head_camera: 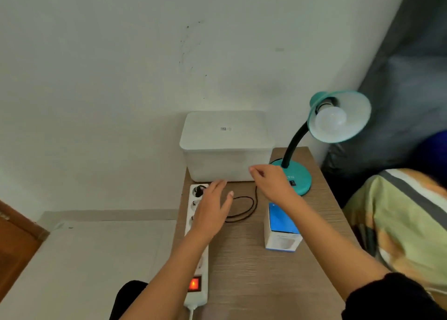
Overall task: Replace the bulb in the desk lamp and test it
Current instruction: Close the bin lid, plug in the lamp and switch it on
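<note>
A teal desk lamp stands at the back right of a small wooden table. Its shade tilts toward me with an unlit white bulb screwed in. The lamp's black cord loops across the table to a plug in the white power strip, whose red switch glows. My left hand hovers flat and open over the strip's far end. My right hand reaches beside the lamp base, fingers loosely curled, holding nothing.
A white lidded plastic box sits at the back of the table against the wall. A blue and white bulb carton stands under my right forearm. A bed with a striped blanket borders the table on the right.
</note>
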`<state>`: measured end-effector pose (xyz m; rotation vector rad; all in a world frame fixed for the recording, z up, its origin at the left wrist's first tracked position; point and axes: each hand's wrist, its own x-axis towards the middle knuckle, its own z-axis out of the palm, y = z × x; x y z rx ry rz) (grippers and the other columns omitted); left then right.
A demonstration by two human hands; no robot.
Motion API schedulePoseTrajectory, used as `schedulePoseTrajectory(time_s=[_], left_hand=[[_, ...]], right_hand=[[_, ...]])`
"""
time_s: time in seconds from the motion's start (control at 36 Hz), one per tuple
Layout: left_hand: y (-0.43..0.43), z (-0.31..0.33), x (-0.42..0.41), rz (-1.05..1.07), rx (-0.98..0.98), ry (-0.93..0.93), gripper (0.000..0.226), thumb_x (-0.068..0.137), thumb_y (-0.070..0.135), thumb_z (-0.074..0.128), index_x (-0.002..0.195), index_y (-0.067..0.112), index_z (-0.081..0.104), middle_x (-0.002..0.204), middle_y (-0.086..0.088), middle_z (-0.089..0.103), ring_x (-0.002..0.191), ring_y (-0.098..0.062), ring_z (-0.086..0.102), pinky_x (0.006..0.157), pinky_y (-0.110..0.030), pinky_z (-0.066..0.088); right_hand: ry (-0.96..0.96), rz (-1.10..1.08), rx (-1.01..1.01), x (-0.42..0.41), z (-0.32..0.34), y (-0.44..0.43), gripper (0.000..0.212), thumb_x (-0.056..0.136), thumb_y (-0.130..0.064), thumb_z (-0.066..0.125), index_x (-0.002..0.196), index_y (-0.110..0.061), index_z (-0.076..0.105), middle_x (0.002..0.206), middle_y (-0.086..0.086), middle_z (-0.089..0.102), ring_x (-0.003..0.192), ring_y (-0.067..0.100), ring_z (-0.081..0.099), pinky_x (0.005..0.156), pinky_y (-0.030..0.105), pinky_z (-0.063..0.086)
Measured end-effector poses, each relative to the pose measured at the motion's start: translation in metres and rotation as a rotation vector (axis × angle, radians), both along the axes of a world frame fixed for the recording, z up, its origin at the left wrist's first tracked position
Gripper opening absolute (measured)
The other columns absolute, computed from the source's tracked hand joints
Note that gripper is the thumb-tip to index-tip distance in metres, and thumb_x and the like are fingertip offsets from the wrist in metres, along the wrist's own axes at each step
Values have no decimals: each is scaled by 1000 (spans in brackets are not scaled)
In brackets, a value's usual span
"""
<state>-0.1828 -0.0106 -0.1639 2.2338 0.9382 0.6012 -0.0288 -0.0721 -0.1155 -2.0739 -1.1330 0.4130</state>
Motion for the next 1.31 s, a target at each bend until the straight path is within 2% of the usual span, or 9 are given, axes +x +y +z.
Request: schedulePoseTrajectory(time_s=[0.11,0.19,0.25,0.31,0.5,0.61,0.92,1.08,1.31], left_hand=[[1,10,45,-154,-12,29,47,98,36,42,140,15,42,146,2,40,135,-11,34,105,-15,19],[0,9,79,-277,-41,69,47,98,36,41,140,16,41,146,2,40,134,-10,34,107,-16,20],[0,2,99,-337,-58,103,49,98,38,40,142,17,37,149,2,37,135,-9,33,112,-22,23],[0,-6,118,-386,-82,145,51,98,39,39,145,19,32,152,3,31,139,-9,27,115,-28,22],[13,-43,162,-456,-54,253,60,99,38,35,150,16,12,159,2,7,145,-8,4,114,-25,7],[17,-66,172,-440,-18,258,60,100,37,33,150,14,8,159,1,2,145,-8,-2,118,-28,4],[11,-90,171,-399,116,152,55,100,33,30,148,11,15,158,1,8,139,1,-6,118,-22,-1],[11,-93,171,-384,190,191,76,85,52,4,148,11,17,158,-1,11,142,-3,0,109,-10,-11],[10,-91,170,-384,183,183,67,92,49,12,148,13,17,158,2,9,138,2,-4,110,-11,-9]], right_hand=[[-37,-113,-7,40,-3,-28,31,96,-23,46,102,-4,70,60,1,56,54,11,43,50,21,26],[-46,-159,-56,69,-10,-47,31,97,-22,45,115,-7,66,97,15,71,62,9,52,56,19,31],[-19,-193,-88,87,-22,-55,33,96,-22,47,120,-7,62,118,15,67,92,20,64,80,20,46],[13,-224,-118,102,-38,-58,36,95,-21,49,126,-4,57,132,16,58,122,28,54,104,31,38],[36,-233,-190,122,-88,-47,60,97,-29,43,148,-7,20,158,10,18,146,20,16,117,26,10],[77,-264,-134,124,-107,-38,64,98,-30,42,149,-9,9,160,6,3,147,17,4,113,21,0],[41,-302,-59,119,-124,-39,68,96,-35,43,149,-11,9,160,4,6,147,14,6,111,19,1],[15,-307,-73,119,-131,-42,71,94,-47,41,150,-18,9,160,-2,5,147,14,8,115,27,11],[-53,-305,-90,116,-134,-44,69,95,-50,33,150,-19,4,160,-5,1,147,11,4,118,34,21]])
